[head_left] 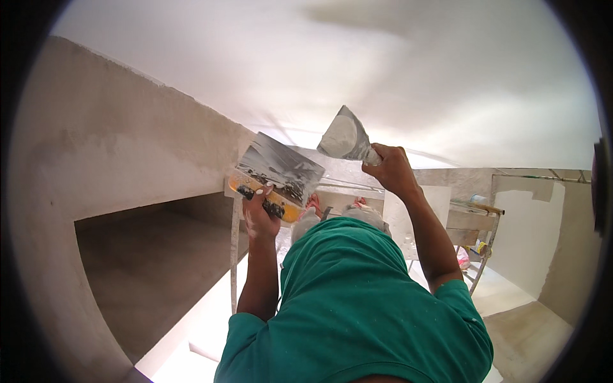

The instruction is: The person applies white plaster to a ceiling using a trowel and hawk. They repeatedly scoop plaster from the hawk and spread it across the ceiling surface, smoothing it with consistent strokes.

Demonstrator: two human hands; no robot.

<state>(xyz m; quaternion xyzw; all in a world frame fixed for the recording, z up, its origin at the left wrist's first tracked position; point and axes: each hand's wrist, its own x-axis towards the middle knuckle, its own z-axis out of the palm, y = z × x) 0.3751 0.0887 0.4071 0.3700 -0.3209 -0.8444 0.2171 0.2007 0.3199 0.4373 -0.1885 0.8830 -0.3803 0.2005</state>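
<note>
Right hand (391,169) grips putty knife (345,136), blade up-left

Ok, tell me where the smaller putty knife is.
Head view, centre-right: the smaller putty knife is raised in the right hand, just right of the wide yellow-handled blade.

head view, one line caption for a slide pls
Right hand lifts a putty knife toward the ceiling; left hand holds a wide trowel.

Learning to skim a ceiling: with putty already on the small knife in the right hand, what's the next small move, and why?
Probably press the small steel putty knife flat to the white ceiling and draw it across. The right hand holds it raised with pale putty on its blade, while the left hand holds the wide yellow-handled blade aside.
</note>
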